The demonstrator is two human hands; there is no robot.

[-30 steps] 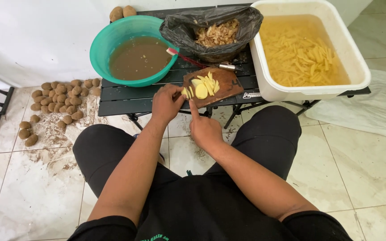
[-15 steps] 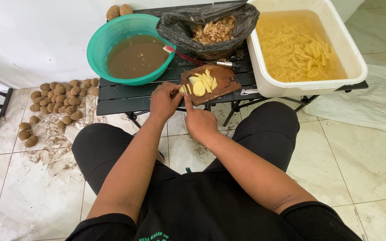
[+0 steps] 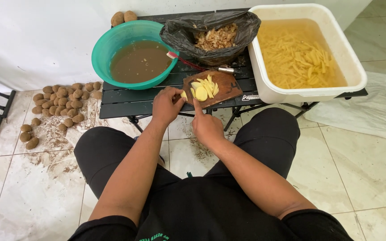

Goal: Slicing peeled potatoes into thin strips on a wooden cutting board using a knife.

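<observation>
A small wooden cutting board (image 3: 225, 86) lies at the front edge of a black slatted table (image 3: 121, 100). Pale yellow potato slices (image 3: 204, 88) are heaped on it. My left hand (image 3: 166, 107) pinches a potato piece (image 3: 183, 95) at the board's left edge. My right hand (image 3: 207, 127) is closed around a knife, its index finger stretched forward along the thin blade (image 3: 191, 94) next to that piece. The knife handle is hidden in my fist.
On the table stand a teal bowl (image 3: 99, 58) of muddy water, a black bag (image 3: 179, 31) of peelings and a white tub (image 3: 264, 85) of potato sticks in water. A red-handled peeler (image 3: 193, 64) lies behind the board. Unpeeled potatoes (image 3: 63, 100) litter the dirty floor at left.
Both hands stay at the board's left edge, the right one shifting slightly against the potato piece. The view has tilted a little.
</observation>
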